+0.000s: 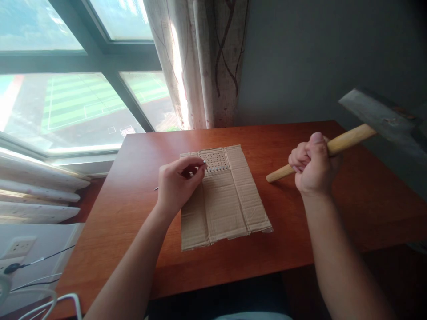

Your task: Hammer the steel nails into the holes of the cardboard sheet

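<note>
My right hand (315, 164) is closed around the wooden handle of a hammer (350, 138), raised above the right side of the table. Its metal head is up at the right, somewhat blurred. Between the thumb and fingertips of my left hand (182, 178) is a nail (206, 166), held roughly upright over the left edge of a small board (215, 159) dotted with rows of holes. Along the near side of that board runs a row of metal pieces (218, 170) that look like nails. Beneath lies a flat sheet of cardboard (223, 204). My left hand partly hides the board and cardboard.
A thin metal piece, probably a nail (156, 188), lies on the reddish-brown table (130, 178) left of my left hand. Window and curtain (200, 66) stand behind the table, a grey wall at the right. Cables and a wall socket (20, 246) are at lower left.
</note>
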{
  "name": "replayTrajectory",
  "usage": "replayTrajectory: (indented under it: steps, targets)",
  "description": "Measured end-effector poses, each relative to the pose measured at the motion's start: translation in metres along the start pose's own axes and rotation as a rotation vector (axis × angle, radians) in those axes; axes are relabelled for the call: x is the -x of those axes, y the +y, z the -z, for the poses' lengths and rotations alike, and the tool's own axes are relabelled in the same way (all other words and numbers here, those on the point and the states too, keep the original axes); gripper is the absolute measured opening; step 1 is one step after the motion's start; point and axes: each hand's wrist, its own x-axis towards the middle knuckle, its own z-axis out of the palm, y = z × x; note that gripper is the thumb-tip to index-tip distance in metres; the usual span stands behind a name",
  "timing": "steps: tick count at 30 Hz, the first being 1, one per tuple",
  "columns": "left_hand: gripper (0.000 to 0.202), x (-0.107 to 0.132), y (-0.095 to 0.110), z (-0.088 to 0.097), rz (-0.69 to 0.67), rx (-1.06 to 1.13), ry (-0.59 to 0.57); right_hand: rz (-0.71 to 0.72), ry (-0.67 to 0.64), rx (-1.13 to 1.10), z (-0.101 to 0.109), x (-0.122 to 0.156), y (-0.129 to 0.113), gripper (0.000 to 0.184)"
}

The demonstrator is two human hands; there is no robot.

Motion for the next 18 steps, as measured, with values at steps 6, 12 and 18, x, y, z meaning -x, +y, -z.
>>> replayTrajectory:
  steps: [6,12,18]
  targets:
    - [0.006,0.0003,0.0005,-0.0005,-0.002,-0.009,0.012,0.001,-0.01,0.015,-0.0019,0.0005,-0.0017,0.055]
    - [0.006,0.001,0.0006,-0.0008,-0.01,-0.009,0.011,0.011,-0.02,0.012,-0.0022,-0.0006,-0.0018,0.057]
    - [0.004,0.0013,-0.0013,-0.0007,-0.044,-0.03,-0.008,-0.007,-0.015,0.026,-0.0043,-0.0003,-0.0011,0.058]
